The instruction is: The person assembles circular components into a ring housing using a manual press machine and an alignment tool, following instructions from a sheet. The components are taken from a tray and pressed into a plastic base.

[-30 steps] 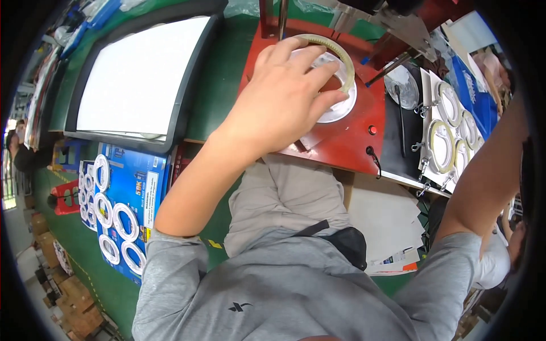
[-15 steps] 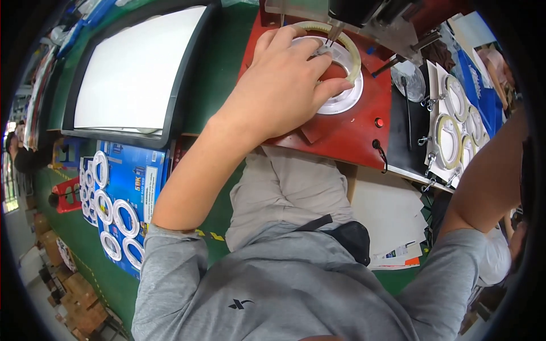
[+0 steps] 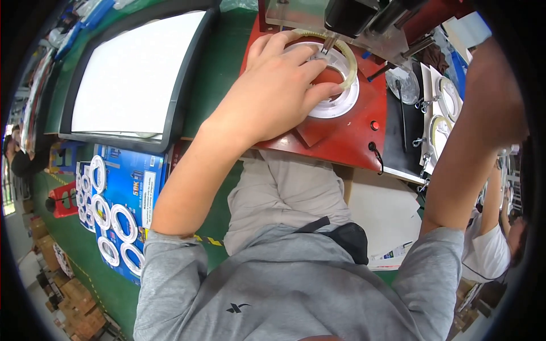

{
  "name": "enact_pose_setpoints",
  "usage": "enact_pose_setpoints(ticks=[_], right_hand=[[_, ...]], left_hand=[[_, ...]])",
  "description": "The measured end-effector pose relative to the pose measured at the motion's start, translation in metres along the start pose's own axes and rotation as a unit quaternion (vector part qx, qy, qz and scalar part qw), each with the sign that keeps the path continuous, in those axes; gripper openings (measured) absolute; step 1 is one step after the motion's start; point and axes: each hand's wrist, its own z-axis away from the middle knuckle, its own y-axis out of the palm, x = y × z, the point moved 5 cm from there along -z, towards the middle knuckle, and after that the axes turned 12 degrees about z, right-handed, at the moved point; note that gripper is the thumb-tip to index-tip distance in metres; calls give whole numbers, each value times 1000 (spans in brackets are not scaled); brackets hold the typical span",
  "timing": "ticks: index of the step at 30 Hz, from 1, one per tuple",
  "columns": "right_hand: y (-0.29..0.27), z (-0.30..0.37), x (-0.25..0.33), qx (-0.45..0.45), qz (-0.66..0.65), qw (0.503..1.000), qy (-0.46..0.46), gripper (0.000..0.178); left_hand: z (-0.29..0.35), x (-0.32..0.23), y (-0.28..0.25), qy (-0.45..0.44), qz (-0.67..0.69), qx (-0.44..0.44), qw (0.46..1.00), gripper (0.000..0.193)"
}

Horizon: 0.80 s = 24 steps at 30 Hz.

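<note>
My left hand reaches onto the red machine bed. Its fingers curve over the far left side of a pale yellow translucent ring, and the thumb presses on its near right side. The yellow ring rests on a white ring-shaped plastic part, partly covered by my hand. A metal tip under a black machine head points down at the ring, close to my fingertips. My right forearm rises on the right, but the hand itself is out of view.
A black-framed tray with white sheets lies left. White rings lie on a blue printed board below it. A red button sits on the machine. At right are clipped white boards with rings and another person.
My right arm has swung inward and up, now covering part of the clipped boards. My left hand keeps its grip on the ring. The view has shifted slightly.
</note>
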Motion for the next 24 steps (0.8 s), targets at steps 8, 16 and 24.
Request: enact_pose_setpoints(ticks=[8,16,24], right_hand=[[82,59,314,177,173,968,46,26],[83,119,300,480,346,803,69,56],[78,116,295,509,294,805,77,58]], left_hand=[[77,48,-14,-86,229,-227,943,23],[101,74,37,-245,406,-213,854,42],[100,71,35,-260,401,-198,856,38]])
